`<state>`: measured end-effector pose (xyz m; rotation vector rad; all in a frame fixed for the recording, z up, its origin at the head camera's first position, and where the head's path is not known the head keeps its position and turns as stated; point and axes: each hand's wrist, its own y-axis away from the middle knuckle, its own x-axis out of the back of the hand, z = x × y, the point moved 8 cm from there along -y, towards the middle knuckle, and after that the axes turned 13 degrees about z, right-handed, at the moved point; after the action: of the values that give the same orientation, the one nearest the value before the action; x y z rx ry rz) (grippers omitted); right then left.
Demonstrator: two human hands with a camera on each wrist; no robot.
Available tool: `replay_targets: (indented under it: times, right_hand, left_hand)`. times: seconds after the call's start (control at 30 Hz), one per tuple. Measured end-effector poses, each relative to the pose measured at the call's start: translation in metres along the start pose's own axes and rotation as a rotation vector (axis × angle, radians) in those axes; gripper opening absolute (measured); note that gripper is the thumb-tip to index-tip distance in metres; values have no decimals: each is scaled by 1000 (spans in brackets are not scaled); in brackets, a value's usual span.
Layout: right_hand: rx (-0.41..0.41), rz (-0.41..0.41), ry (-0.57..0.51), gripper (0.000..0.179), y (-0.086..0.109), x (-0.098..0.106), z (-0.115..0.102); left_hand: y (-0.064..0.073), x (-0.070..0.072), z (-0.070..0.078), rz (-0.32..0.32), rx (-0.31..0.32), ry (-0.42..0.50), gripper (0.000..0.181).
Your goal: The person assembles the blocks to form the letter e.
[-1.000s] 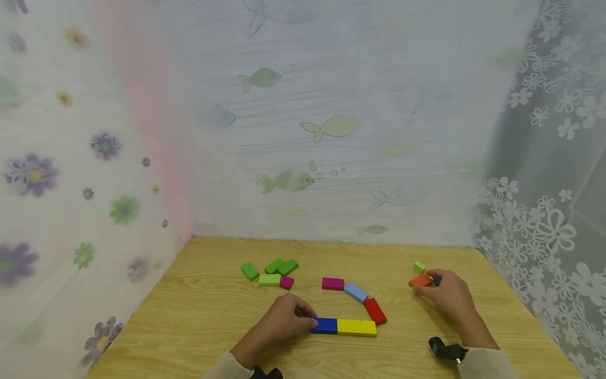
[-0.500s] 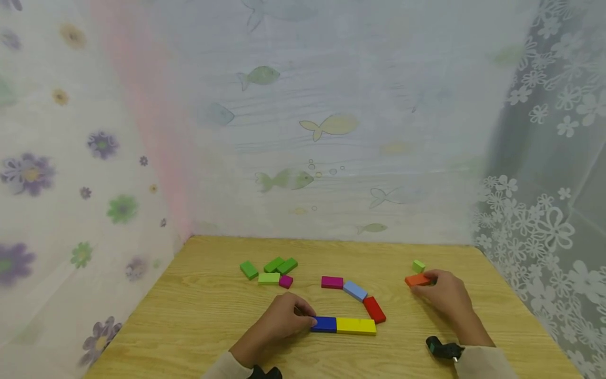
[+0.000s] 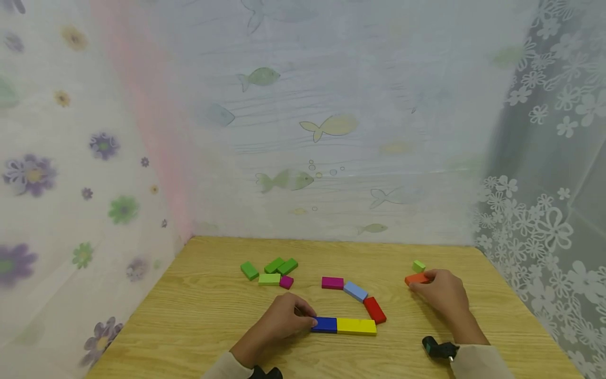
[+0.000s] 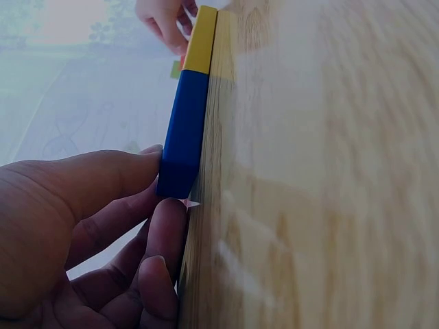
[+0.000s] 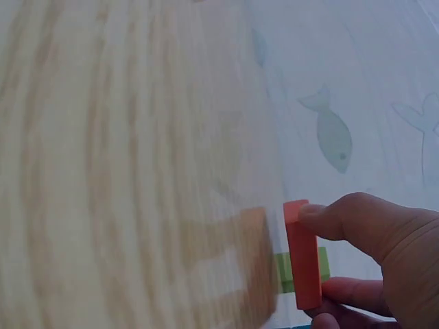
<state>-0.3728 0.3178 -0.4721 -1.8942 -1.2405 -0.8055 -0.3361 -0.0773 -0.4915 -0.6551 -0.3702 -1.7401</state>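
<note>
My left hand (image 3: 285,317) pinches the left end of a dark blue block (image 3: 325,325), thumb on one side in the left wrist view. That block lies end to end with a yellow block (image 3: 356,327). From the yellow one's right end a curve runs back through a red block (image 3: 375,310), a light blue block (image 3: 355,291) and a magenta block (image 3: 333,283). Over at the right, my right hand (image 3: 444,293) holds an orange block (image 5: 304,257) between thumb and fingers. A small lime block (image 3: 418,266) sits just behind it.
At the back left of the wooden table (image 3: 189,316) lie several green blocks (image 3: 249,270), a lime block (image 3: 269,279) and a small magenta block (image 3: 286,282). A printed curtain (image 3: 331,158) hangs along the table's back edge.
The orange block has shifted slightly left in my right hand, and the hand now covers the dark teal block seen earlier beside it. The left hand stays on the blue block.
</note>
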Motion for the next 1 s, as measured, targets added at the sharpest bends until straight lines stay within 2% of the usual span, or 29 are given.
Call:
replay_targets:
  times: [0.33, 1.0]
  right_hand:
    - [-21, 25, -11, 78, 0, 2, -11]
    - [-25, 2, -95, 74, 2, -11, -59]
  left_hand:
    - [0, 0, 2, -2, 1, 4, 3]
    - [1, 0, 1, -3, 0, 13, 4]
